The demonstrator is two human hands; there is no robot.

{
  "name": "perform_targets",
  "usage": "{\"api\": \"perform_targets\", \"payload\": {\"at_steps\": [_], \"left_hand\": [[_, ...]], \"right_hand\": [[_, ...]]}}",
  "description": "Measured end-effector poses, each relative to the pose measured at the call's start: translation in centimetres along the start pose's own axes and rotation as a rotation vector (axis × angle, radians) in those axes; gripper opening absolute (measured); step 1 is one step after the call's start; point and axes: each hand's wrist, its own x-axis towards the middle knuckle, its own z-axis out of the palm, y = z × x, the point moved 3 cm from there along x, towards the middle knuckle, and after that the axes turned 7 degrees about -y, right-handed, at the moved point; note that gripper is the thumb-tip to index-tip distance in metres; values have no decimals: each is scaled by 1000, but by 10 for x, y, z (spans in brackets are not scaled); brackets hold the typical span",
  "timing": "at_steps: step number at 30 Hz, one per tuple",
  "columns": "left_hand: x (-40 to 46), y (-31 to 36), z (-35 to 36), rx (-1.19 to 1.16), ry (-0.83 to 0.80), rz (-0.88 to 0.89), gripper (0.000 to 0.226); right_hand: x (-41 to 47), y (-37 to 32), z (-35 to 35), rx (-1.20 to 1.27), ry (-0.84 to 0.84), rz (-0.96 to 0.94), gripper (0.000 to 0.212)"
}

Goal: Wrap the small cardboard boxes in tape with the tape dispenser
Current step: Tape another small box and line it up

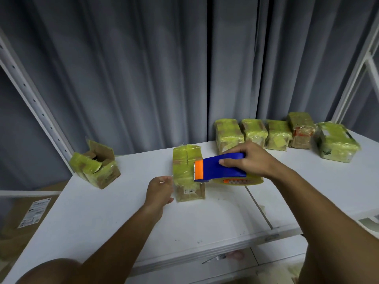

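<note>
A small cardboard box, mostly covered in yellowish tape, lies on the white table in the middle. My right hand grips the blue and orange tape dispenser, whose orange cutter end rests against the box's right side. A roll of tape sits under the dispenser. My left hand is at the box's left side, its fingers touching the box's lower left edge; a loose end of clear tape shows by its fingertips.
Several taped boxes stand in a row at the back right. An open, partly taped box sits at the back left. Grey curtains hang behind. White shelf posts flank the table, with a large carton low on the left.
</note>
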Motion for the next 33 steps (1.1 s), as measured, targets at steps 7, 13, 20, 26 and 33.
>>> {"api": "perform_targets", "payload": {"at_steps": [7, 13, 20, 26, 33], "left_hand": [[-2, 1, 6, 0, -53, -2, 27], [11, -5, 4, 63, -7, -24, 28], [19, 3, -1, 256, -18, 212, 37], [8, -6, 9, 854, 21, 960, 25], [16, -9, 2, 879, 37, 1036, 27]], "right_hand": [[2, 3, -3, -26, 24, 34, 19], [6, 5, -1, -16, 28, 70, 26], [9, 8, 1, -4, 14, 81, 27], [7, 11, 4, 17, 5, 89, 28], [7, 11, 7, 19, 3, 99, 30]]}}
